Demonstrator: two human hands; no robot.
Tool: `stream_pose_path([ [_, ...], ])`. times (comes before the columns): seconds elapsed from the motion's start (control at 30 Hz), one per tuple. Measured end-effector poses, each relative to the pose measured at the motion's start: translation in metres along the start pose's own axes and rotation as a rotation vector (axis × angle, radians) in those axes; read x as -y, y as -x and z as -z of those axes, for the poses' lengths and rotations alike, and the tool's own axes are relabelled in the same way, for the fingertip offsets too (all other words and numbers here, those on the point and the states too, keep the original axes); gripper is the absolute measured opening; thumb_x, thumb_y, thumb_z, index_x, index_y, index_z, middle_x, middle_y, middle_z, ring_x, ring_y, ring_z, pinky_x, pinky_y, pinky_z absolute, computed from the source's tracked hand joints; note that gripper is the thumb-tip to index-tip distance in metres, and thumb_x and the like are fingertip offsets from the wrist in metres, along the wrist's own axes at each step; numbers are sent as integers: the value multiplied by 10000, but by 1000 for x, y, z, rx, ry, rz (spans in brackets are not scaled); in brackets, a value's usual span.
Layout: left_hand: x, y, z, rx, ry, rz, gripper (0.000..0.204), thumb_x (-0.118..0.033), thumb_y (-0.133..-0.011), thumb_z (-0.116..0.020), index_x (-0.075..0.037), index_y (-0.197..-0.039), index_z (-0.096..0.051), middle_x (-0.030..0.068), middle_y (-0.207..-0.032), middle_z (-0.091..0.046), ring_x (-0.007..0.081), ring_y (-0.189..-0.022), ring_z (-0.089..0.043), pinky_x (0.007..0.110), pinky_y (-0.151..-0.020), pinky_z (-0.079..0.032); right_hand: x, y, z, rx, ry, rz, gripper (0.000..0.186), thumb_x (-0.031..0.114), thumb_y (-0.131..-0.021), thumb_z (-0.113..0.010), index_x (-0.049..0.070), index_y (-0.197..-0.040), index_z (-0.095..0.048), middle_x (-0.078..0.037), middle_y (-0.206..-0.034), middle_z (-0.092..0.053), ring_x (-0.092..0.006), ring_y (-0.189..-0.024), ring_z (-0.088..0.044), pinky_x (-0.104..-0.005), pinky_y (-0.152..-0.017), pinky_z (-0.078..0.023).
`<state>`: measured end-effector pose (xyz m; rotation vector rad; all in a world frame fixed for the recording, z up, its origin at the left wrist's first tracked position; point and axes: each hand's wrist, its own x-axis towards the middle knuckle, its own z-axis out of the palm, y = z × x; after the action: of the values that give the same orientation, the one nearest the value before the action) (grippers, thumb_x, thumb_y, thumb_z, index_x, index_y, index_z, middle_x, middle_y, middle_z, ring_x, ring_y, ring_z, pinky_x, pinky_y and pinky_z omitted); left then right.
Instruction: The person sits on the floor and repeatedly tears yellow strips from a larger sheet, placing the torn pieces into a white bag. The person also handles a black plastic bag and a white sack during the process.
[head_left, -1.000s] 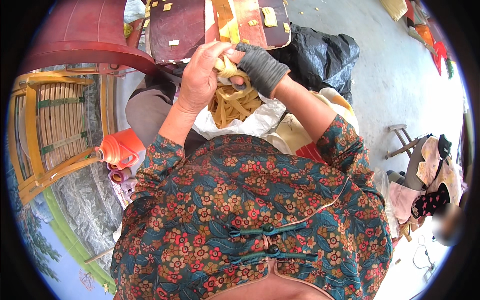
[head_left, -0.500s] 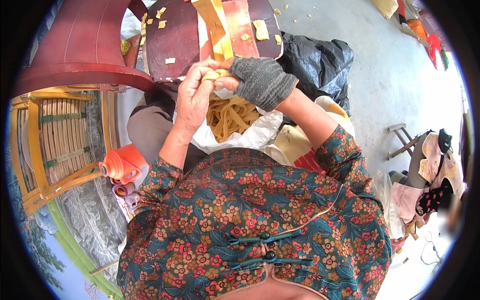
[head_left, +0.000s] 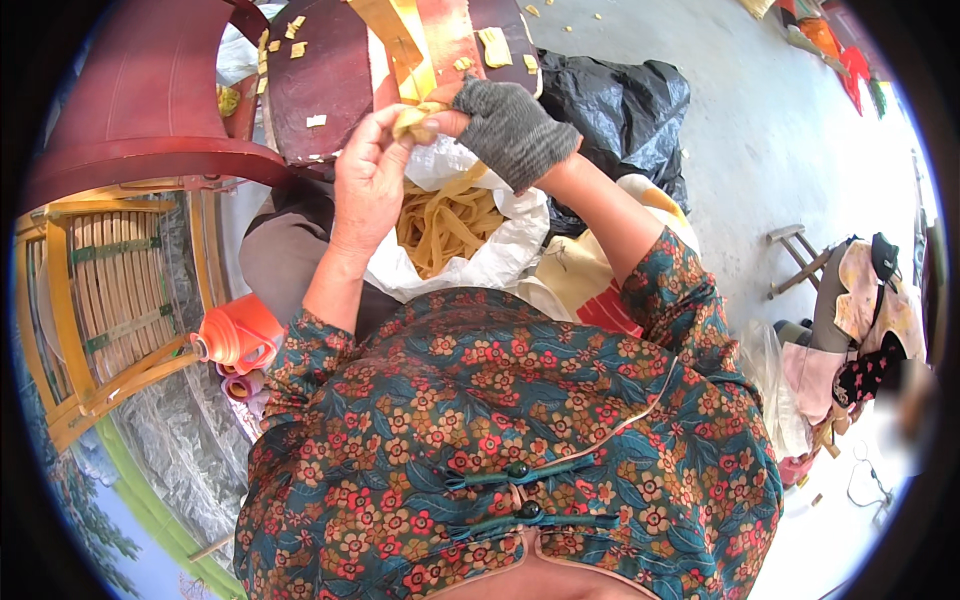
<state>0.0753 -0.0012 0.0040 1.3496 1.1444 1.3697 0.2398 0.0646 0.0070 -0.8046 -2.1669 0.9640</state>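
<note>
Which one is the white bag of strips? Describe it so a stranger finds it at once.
Start at the dark red wooden board. Just below it, under the left hand and gloved right hand, sits the white bag. Unlike the black bag beside it, it is open and full of pale yellow strips.

Both hands raised close together, bare left hand [head_left: 368,185] pinching, gloved right hand [head_left: 512,128] seemingly curled shut.

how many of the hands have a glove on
1. The right hand wears a grey fingerless glove; the left hand is bare. Both pinch a pale yellow strip above the white bag.
</note>
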Motion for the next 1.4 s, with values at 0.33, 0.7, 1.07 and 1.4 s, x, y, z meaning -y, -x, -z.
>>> stream_pose_path([
  [0.33,11,-4,2,-120,95,-5,187,-68,-892,-534,42,-1039,-570,45,-935,-613,92,-858,-556,205,-759,-439,9,0,-9,81,-859,-451,339,373,-813,-599,37,-769,-583,-12,-553,-490,-92,-442,-437,-233,-414,-345],
  [0.7,-12,-15,6,-83,-85,-79,114,-46,-850,-585,24,-932,-624,41,-790,-630,87,-721,-586,220,-681,-483,0,0,13,-24,-1420,-516,378,461,-829,-577,85,-809,-548,16,-557,-445,-54,-428,-337,-178,-386,-247],
  [1.07,-38,0,12,32,-812,-281,501,-61,-696,-699,-66,-1173,-546,140,-1179,-543,231,-1108,-522,318,-917,-429,16,2,-1,35,-804,-584,235,288,-760,-662,88,-751,-539,-5,-571,-525,-71,-449,-454,-197,-402,-343],
  [1.4,-3,20,32,261,-1167,-545,251,-71,-706,-584,-75,-952,-535,68,-857,-524,251,-832,-541,362,-723,-442,12,9,-30,380,-263,-251,357,343,-799,-556,-13,-786,-581,-115,-648,-567,-213,-626,-555,-345,-609,-434],
])
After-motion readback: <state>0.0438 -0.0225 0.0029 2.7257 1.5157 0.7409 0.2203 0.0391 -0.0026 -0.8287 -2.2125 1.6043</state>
